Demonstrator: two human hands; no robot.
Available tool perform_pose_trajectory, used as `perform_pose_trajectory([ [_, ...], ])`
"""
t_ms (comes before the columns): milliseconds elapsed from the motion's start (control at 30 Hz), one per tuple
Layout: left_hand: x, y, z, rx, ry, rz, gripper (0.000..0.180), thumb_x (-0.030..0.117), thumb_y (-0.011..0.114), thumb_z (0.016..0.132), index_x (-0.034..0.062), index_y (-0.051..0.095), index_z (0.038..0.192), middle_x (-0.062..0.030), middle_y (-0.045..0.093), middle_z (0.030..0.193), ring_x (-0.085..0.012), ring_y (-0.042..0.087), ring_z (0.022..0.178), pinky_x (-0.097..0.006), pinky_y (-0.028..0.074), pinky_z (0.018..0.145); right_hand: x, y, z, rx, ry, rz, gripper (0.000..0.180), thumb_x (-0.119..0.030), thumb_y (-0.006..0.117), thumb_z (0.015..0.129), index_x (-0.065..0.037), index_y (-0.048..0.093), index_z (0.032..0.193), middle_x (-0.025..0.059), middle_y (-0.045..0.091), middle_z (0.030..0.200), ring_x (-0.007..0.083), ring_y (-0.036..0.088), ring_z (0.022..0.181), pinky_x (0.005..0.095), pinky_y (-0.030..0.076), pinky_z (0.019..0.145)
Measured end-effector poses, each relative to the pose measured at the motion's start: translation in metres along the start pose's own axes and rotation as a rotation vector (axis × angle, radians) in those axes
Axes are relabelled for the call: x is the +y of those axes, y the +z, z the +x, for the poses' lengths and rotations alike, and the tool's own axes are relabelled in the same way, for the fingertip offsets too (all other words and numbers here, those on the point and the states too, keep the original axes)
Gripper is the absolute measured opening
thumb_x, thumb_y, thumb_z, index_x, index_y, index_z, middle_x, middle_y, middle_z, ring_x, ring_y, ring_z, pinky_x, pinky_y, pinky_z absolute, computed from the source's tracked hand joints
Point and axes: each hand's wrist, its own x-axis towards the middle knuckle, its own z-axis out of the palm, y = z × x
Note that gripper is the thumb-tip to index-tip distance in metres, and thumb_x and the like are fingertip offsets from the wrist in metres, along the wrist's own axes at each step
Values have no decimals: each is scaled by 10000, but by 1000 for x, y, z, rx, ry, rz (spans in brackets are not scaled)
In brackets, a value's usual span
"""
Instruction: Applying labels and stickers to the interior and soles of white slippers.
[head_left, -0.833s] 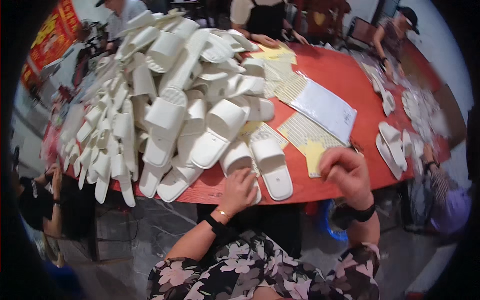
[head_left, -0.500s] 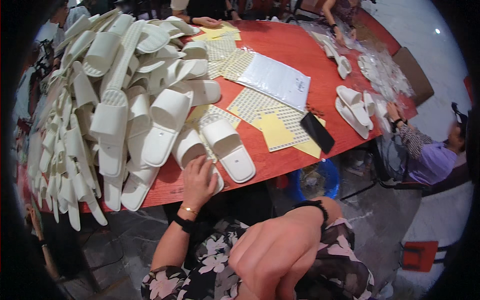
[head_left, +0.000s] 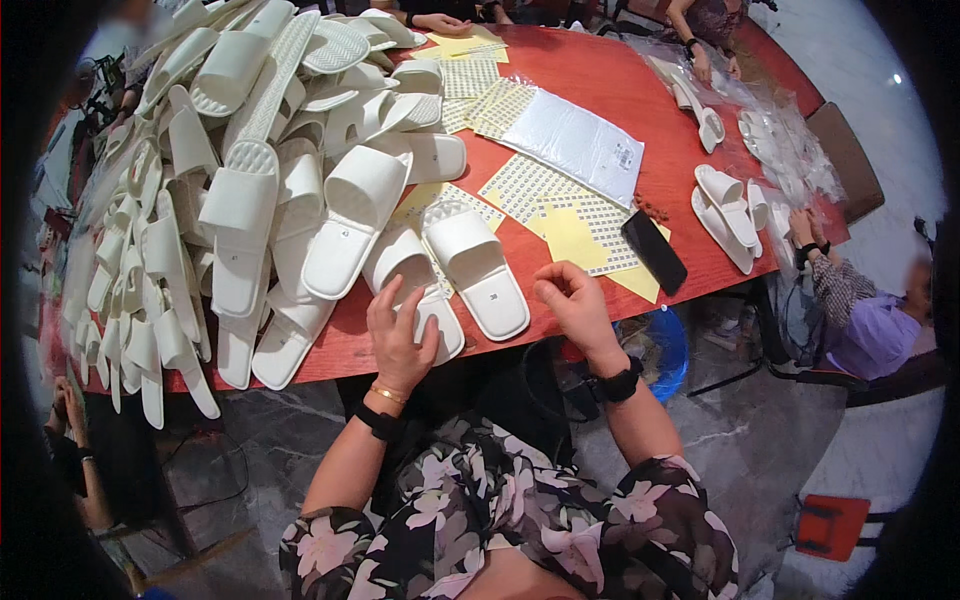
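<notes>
Two white slippers lie side by side at the table's near edge. My left hand [head_left: 402, 335] is over the near end of the left slipper [head_left: 400, 262], its fingers apart and nothing in them. Whether its fingertips touch the sole I cannot tell. To the right, the second slipper [head_left: 475, 260] points its sole toward me, with a small dark mark on it. Beside that sole is my right hand [head_left: 578, 310], fingers curled and thumb near the index finger. Anything pinched there is too small to make out.
A big heap of white slippers [head_left: 240, 200] covers the table's left side. Yellow sticker sheets [head_left: 580, 240], a white plastic mailer [head_left: 575, 140] and a black phone [head_left: 654, 252] lie beyond my hands. A blue bin [head_left: 668, 350] stands below the edge. Other people work around the table.
My right hand has moved from close under the camera forward to the table edge, beside the right slipper. My left hand has lifted slightly, fingers more spread. The whole view has shifted a little.
</notes>
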Motion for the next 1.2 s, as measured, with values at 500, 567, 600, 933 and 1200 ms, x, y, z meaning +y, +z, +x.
perform_pose_trajectory([
  [500, 19, -8, 4, -316, -1, 166, 444, 264, 690, 817, 68, 615, 1207, -156, 540, 1308, -354, 486, 1218, -462, 385, 1006, 41, 46, -10, 54, -380, -760, 424, -193, 767, 748, -3, 605, 1091, 168, 572, 1014, 365, 558, 991, 446, 466, 873],
  [567, 18, -5, 12, -382, 35, 109, 443, 255, 691, 816, 67, 613, 1210, -150, 538, 1318, -353, 490, 1219, -457, 394, 1003, 40, 50, -8, 9, -358, -706, 330, -140, 730, 779, -23, 612, 1064, 158, 577, 989, 363, 575, 968, 444, 482, 840],
  [600, 21, -3, 19, -361, 112, 80, 456, 256, 699, 812, 69, 608, 1217, -146, 538, 1318, -349, 491, 1223, -453, 400, 1000, 41, 53, -6, 13, -354, -706, 330, -140, 730, 779, -23, 612, 1064, 158, 577, 989, 363, 575, 968, 444, 482, 840],
  [933, 15, 15, 25, -413, 132, 43, 516, 349, 695, 817, 102, 591, 1259, -123, 544, 1320, -333, 492, 1233, -464, 366, 1033, 38, 69, 5, -40, -185, -730, 215, -78, 675, 789, -36, 576, 975, 177, 591, 963, 383, 590, 958, 484, 499, 794],
  [1200, 13, 14, 24, -416, 139, 21, 591, 387, 743, 768, 99, 591, 1261, -129, 533, 1322, -332, 481, 1242, -468, 360, 1038, 44, 64, 7, -87, -180, -632, 245, -54, 667, 791, -26, 573, 1015, 187, 599, 976, 395, 590, 958, 486, 489, 813],
])
